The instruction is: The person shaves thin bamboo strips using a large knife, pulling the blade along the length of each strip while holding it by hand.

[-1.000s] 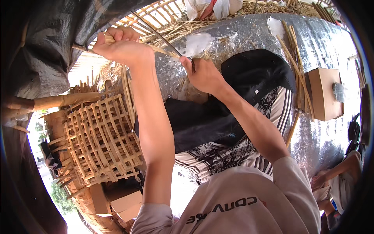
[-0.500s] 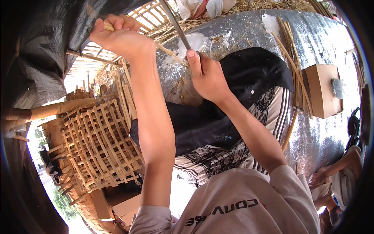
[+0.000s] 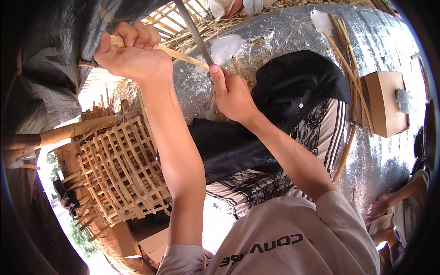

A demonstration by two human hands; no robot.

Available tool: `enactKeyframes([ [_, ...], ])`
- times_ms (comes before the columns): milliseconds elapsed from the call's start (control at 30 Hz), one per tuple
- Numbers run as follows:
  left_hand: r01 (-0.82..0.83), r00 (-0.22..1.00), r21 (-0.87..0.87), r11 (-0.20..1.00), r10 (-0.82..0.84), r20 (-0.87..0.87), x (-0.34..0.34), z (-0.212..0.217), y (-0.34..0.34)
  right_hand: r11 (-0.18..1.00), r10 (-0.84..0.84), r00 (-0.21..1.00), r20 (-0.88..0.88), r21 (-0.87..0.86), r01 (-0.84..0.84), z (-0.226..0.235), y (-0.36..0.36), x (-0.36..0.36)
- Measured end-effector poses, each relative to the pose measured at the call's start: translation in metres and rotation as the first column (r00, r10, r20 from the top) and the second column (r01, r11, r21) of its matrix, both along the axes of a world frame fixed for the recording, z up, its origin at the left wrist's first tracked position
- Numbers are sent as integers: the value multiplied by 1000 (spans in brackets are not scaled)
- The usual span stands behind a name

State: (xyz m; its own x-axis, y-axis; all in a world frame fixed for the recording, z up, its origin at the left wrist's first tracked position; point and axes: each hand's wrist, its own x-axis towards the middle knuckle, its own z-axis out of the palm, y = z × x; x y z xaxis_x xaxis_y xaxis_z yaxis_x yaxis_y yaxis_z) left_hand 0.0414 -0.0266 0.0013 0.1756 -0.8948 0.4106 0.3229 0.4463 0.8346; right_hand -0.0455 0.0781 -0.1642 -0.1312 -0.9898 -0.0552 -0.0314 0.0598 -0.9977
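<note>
A woven lattice (image 3: 121,172) lies by the knees. Above it, the right hand (image 3: 233,94) is clenched round a knife (image 3: 195,32), while the left hand (image 3: 130,57) is wrapped round a bamboo strip (image 3: 183,56). The strip looks light, thin, springy and splintery; best gripped near its thicker end.

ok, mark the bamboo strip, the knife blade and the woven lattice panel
bamboo strip (image 3: 183,55), head view, mid-length between the two hands
knife blade (image 3: 195,32), head view, flat of the blade
woven lattice panel (image 3: 123,174), head view, centre of the weave
</note>
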Motion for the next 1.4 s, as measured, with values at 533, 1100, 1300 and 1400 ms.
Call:
enactKeyframes([
  [533, -297, 940, 99, 950, 309, -145, 23, 3, 15, 944, 204, 976, -77, 279, -175, 34, -11, 1],
  [1100, -290, 943, 74, 954, 298, -147, 21, 5, 13, 996, -19, 984, -177, -92, 2, 6, -10, 2],
  [1300, -354, 911, 121, 928, 371, -180, 10, 4, 7, 834, 313, 892, -326, 543, -94, -36, 28, -26],
  [1400, -262, 954, 97, 960, 273, -125, 12, 6, 7, 937, 171, 925, -338, 347, -47, -40, 27, -40],
])
